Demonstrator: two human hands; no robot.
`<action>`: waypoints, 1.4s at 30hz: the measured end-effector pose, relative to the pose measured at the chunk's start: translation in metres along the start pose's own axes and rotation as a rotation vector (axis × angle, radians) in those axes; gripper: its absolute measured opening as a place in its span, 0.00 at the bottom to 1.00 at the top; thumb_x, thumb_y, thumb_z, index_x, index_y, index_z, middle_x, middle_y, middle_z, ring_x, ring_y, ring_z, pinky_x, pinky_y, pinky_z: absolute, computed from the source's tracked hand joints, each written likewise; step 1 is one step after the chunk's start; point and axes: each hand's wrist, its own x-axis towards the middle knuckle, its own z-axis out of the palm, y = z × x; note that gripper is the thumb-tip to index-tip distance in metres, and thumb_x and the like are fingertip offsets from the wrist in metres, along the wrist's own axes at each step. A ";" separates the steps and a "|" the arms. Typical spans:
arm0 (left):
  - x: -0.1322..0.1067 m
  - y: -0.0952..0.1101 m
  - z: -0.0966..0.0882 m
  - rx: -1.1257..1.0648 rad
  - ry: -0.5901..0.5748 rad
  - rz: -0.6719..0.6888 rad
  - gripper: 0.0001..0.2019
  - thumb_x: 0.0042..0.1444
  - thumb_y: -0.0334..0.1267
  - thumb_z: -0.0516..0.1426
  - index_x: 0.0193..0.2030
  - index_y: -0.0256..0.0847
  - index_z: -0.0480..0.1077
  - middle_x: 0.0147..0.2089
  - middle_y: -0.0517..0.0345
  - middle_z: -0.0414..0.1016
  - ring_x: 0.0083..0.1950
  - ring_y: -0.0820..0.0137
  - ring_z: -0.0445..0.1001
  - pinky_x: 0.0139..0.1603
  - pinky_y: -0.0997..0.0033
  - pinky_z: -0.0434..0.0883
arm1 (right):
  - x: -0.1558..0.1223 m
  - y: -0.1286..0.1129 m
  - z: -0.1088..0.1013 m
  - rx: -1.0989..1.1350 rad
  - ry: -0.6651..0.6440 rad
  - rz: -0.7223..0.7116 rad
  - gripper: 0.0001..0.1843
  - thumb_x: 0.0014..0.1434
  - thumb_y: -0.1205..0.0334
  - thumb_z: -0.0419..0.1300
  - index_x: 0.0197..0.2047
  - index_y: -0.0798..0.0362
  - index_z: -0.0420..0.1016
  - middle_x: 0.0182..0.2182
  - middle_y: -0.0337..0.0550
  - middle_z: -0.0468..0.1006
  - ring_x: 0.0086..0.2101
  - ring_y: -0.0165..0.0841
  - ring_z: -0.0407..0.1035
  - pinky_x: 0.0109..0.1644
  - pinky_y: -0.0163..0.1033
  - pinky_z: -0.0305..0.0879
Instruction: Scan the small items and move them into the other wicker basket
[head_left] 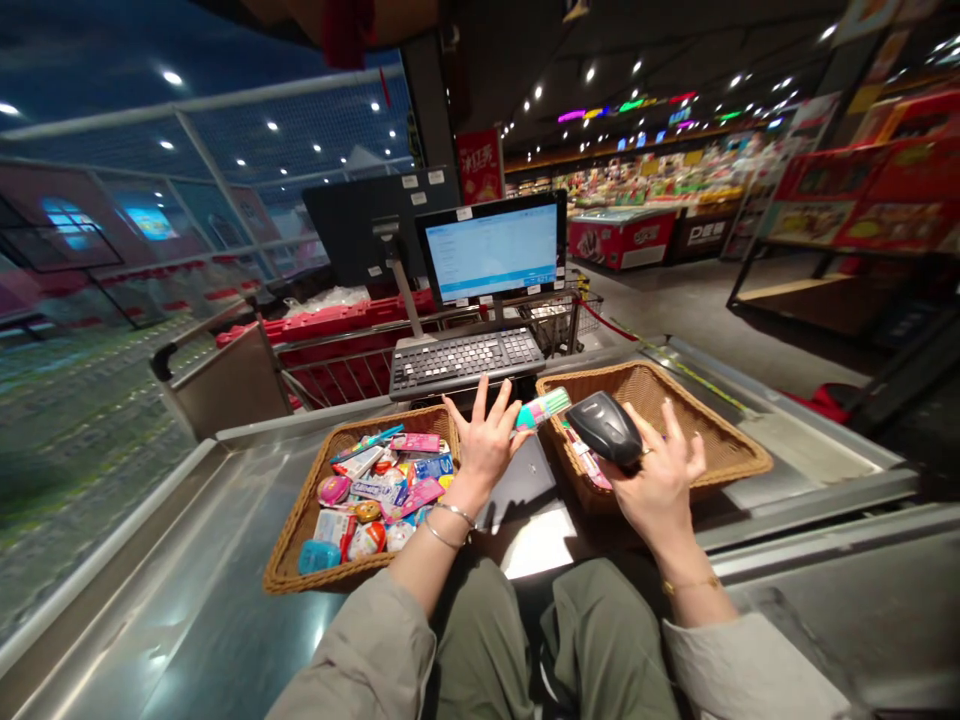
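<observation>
My L hand (486, 447) is up over the gap btw the 2 wicker baskets, fingers (480, 405) spread wide, & the green-and-pink striped tube pack (538, 411) sits at the thumb side. Its lower end looks pinched btw thumb & index, tho the grip is small & hard to read from up here. Its long axis runs out from my L fingers, up & to the R, slanting toward the black handheld barcode scanner (604, 428) in my R hand (661, 478). Scanner's nose is just beside the tube's far end, no contact as far as I can tell, so the L hand is on the tube & the R hand is nearest its far end. R hand is half open, scanner lying across the thumb side, other fingers fanned up, not wrapped fully round it. Under my L hand the L basket (289, 540) is packed w/ egg-shaped sweets (367, 540) & small bright packets (375, 490); the R basket (739, 455) has only a few pink-wrapped items (589, 462). Both sit on the steel checkout counter (187, 560), w/ keyboard (465, 362) & monitor (491, 245) just ahead, red crate (330, 320) off to the L.
</observation>
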 end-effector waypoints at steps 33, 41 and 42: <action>-0.003 0.036 0.019 -0.023 -0.103 0.022 0.30 0.68 0.52 0.54 0.74 0.48 0.60 0.78 0.48 0.54 0.81 0.48 0.42 0.73 0.21 0.31 | -0.006 0.025 0.001 0.015 0.111 0.207 0.25 0.61 0.47 0.63 0.56 0.51 0.75 0.55 0.58 0.79 0.68 0.55 0.58 0.71 0.72 0.38; -0.028 0.010 0.007 -0.014 -0.099 -0.038 0.30 0.68 0.53 0.54 0.74 0.49 0.60 0.79 0.49 0.52 0.81 0.48 0.42 0.75 0.24 0.34 | -0.003 0.002 0.011 0.053 0.044 0.151 0.23 0.61 0.48 0.62 0.55 0.51 0.76 0.55 0.58 0.79 0.68 0.56 0.58 0.70 0.75 0.41; -0.032 0.006 0.005 -0.011 -0.101 -0.052 0.30 0.68 0.54 0.54 0.74 0.49 0.60 0.79 0.49 0.52 0.81 0.48 0.42 0.74 0.24 0.35 | -0.002 -0.001 0.012 0.061 0.037 0.149 0.23 0.61 0.48 0.62 0.55 0.50 0.76 0.55 0.58 0.79 0.68 0.56 0.58 0.70 0.75 0.41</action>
